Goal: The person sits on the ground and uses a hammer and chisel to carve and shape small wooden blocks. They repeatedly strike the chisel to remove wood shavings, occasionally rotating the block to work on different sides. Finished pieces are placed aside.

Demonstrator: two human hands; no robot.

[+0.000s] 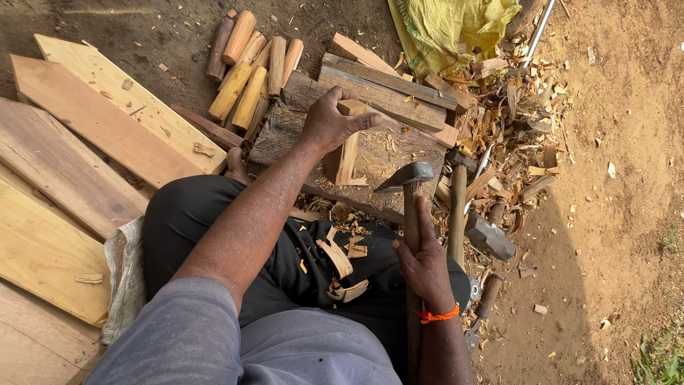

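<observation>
Bare brown dirt [627, 142] lies all around you, littered with wood chips [520, 107], and a thick chopping block [377, 153] sits just ahead of your knees. Your left hand [331, 121] is closed over the top of a short wooden stick [344, 153], which stands upright on the block. Your right hand [426, 267] is wrapped around the handle of a hatchet [407, 177], its head hovering just right of the stick, edge pointing toward it.

To shave cleanly, I'd keep the stick plumb, strike low on its side, and hold your fingers on the top end, well above the blade's path. Short, controlled strokes look safer than a full swing here.

Room is tight. Flat planks [78, 142] fill your left side, and a pile of rounded pegs [249, 71] lies beyond the block's left corner. To your right, a hammer [470, 214] lies just beside the hatchet handle, so lift straight up rather than sideways. Shavings rest on your lap [342, 260]; the open dirt on the far right offers the freest space.
</observation>
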